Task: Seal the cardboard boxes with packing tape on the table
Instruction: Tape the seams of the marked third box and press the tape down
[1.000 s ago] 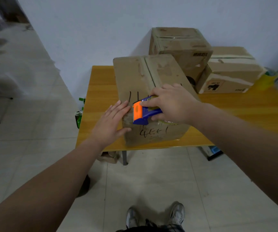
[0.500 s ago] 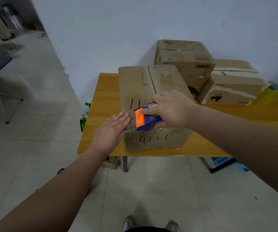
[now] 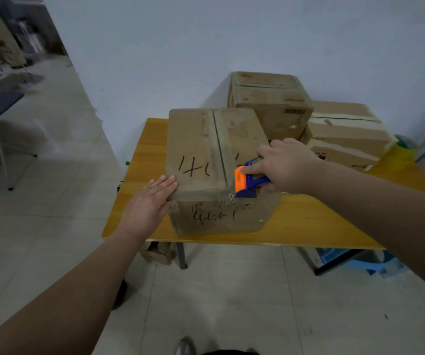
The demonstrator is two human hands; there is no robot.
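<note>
Head view: right fingers around tape dispenser on box edge, left fingers flat at corner.

The left forearm comes in from the lower left corner and the right forearm from the right edge. Both are bare along the whole length on show, right down to the wrists. The left hand and the right hand are uncovered too. At the very bottom edge, near the middle, the rounded grey toe of a shoe pokes into view. Just to its right sits a sliver of dark clothing, too little to tell what garment it is.
</note>
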